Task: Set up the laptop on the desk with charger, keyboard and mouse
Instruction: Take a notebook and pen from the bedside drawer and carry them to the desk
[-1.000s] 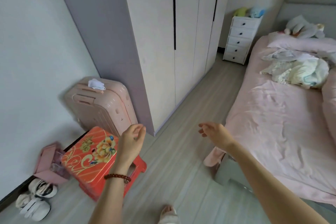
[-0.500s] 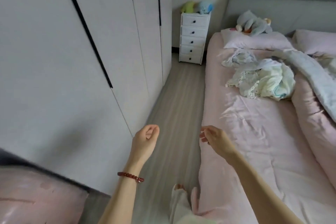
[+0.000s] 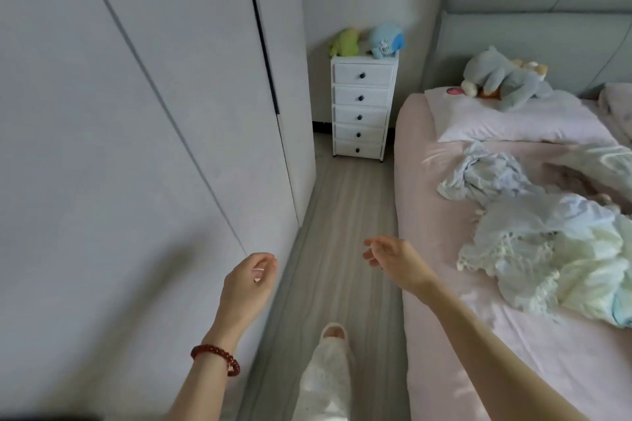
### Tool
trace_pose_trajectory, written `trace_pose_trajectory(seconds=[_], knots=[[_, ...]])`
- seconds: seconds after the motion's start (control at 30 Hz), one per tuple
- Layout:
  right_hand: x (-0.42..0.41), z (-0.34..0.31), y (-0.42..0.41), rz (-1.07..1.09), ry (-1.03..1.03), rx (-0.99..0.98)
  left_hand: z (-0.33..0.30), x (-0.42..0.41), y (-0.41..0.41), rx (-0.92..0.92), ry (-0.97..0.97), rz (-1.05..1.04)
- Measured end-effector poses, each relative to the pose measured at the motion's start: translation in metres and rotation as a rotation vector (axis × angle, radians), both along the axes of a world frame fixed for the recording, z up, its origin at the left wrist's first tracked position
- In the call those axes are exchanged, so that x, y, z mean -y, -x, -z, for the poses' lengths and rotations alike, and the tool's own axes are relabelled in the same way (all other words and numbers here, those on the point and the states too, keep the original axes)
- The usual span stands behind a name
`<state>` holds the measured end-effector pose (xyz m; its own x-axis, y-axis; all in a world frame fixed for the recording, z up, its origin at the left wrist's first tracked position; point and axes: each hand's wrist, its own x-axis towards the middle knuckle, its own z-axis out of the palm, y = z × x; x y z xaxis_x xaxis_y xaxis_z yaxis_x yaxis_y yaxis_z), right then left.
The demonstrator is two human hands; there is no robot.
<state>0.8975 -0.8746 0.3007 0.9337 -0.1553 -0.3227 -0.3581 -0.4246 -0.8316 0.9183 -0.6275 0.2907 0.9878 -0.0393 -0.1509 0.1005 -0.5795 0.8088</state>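
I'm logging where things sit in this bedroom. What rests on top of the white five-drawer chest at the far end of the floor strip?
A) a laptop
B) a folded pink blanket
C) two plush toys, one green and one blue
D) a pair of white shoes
C: the white five-drawer chest carries a green plush toy and a blue plush toy side by side on its top.

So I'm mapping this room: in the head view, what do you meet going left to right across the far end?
Wardrobe → green plush toy → blue plush toy, both on the white drawer unit → grey headboard.
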Motion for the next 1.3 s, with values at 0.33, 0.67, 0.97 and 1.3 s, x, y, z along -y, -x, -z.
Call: trace_pose_trajectory(seconds=[0.33,0.67,0.97,1.3], knots=[[0.129,-0.021,-0.295,0.041,0.194,-0.009,-0.014,0.161,-0.343,0.085,-0.061,0.239],[0.294,0.016,-0.538,0.177,0.203,-0.047,0.015,0.346,-0.603,0.086,-0.117,0.454],[0.378,0.032,-0.767,0.084,0.282,-0.07,0.035,0.43,-0.813,0.166,-0.3,0.219],[0.44,0.128,-0.951,0.024,0.534,-0.187,0.162,0.526,-1.015,-0.156,-0.494,0.364]])
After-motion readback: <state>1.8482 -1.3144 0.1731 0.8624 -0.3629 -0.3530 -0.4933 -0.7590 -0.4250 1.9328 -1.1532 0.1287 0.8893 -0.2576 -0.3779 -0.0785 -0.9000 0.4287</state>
